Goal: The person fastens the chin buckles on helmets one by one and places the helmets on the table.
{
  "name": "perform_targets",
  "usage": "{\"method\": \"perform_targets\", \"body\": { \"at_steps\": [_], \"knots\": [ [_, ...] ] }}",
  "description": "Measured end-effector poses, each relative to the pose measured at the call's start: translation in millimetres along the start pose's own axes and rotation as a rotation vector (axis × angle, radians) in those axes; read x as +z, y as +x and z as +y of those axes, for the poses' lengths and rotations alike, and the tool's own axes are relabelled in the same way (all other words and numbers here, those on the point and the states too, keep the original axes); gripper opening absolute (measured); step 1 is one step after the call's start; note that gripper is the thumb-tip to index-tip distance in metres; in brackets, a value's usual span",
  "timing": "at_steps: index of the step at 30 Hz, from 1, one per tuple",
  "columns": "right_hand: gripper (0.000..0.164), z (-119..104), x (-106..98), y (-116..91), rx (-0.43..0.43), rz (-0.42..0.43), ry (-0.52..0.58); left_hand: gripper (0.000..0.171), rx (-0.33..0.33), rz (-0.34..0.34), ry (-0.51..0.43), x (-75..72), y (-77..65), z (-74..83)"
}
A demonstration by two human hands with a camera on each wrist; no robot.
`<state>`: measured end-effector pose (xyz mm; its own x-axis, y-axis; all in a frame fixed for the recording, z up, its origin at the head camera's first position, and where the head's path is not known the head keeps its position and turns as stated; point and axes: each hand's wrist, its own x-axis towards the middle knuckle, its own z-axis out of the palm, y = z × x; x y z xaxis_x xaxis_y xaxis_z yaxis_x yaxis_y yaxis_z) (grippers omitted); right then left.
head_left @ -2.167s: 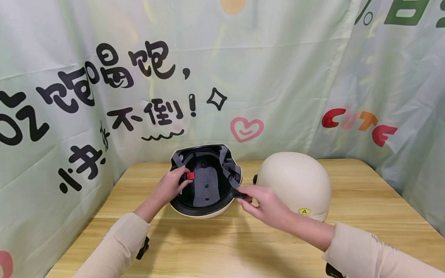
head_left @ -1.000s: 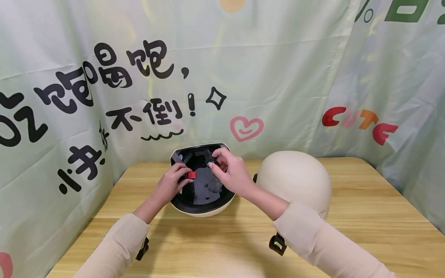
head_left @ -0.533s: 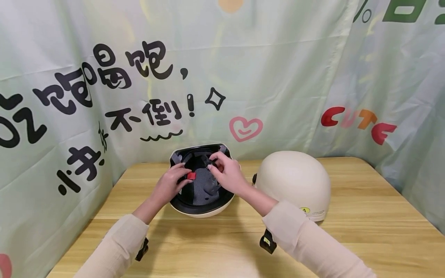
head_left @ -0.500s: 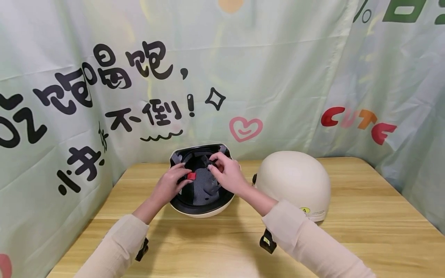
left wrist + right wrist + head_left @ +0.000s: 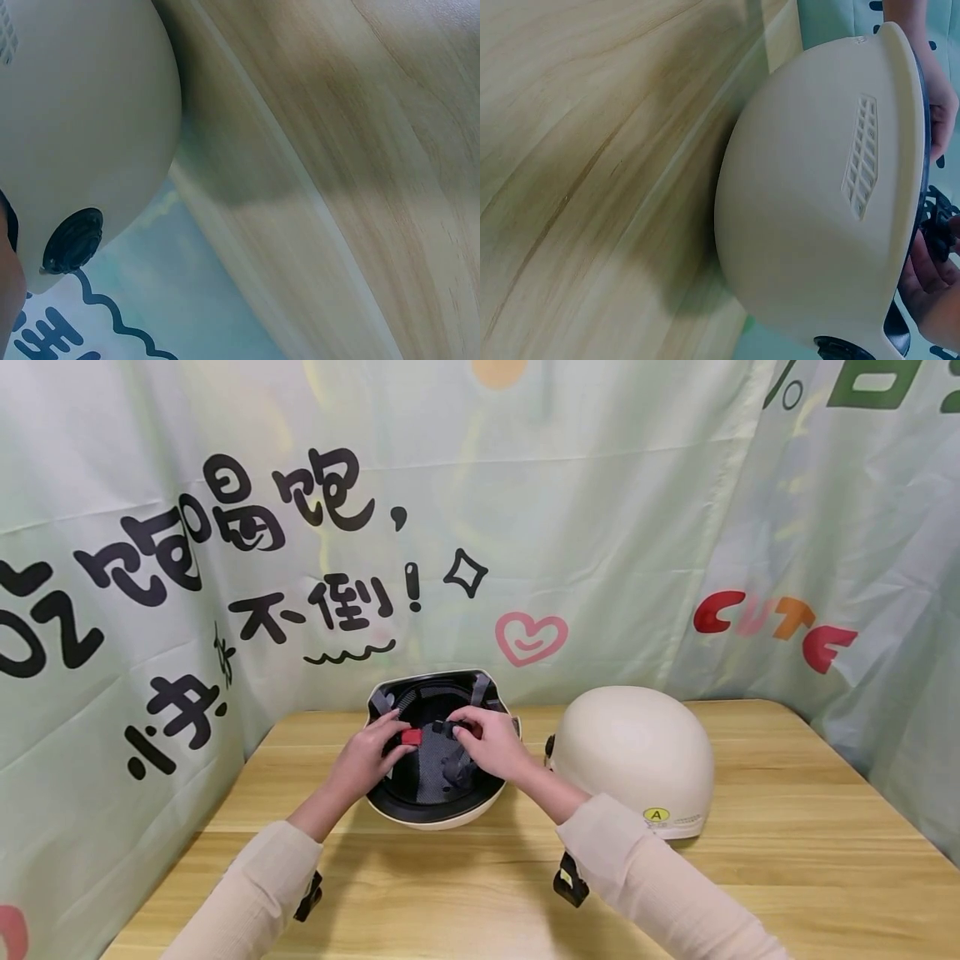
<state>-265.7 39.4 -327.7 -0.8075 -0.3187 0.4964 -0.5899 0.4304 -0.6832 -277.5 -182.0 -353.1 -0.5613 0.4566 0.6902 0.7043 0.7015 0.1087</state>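
Observation:
An upturned cream helmet rests on the table, its black lining and grey mesh pad facing up. At its left rim, my left hand pinches a red-ended strap buckle between thumb and fingers. My right hand pinches a black buckle piece over the helmet's opening, a small gap from the red end. A grey strap runs from the right side. In the right wrist view, the black buckle piece shows at the fingertips beyond the helmet's side.
To the right stands a second cream helmet, dome up, with a yellow "A" sticker. Both are on a wood-grain table. A printed cloth hangs behind the table. My right forearm passes in front of the second helmet.
My right hand has brought the black buckle piece from the helmet's right rim leftward over the opening, then slightly lower, level with the red end. My left hand has stayed nearly still.

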Motion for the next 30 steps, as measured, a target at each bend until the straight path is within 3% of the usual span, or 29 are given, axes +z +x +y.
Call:
{"method": "perform_targets", "body": {
  "at_steps": [8,30],
  "knots": [
    [0.016,0.2,6.8,1.5,0.005,-0.017,-0.035,0.026,0.019,0.011,-0.006,0.0,0.4,0.8],
    [0.019,0.7,19.2,5.3,0.147,-0.088,-0.003,0.026,0.029,0.004,-0.001,0.2,0.3,0.9]
  ]
}}
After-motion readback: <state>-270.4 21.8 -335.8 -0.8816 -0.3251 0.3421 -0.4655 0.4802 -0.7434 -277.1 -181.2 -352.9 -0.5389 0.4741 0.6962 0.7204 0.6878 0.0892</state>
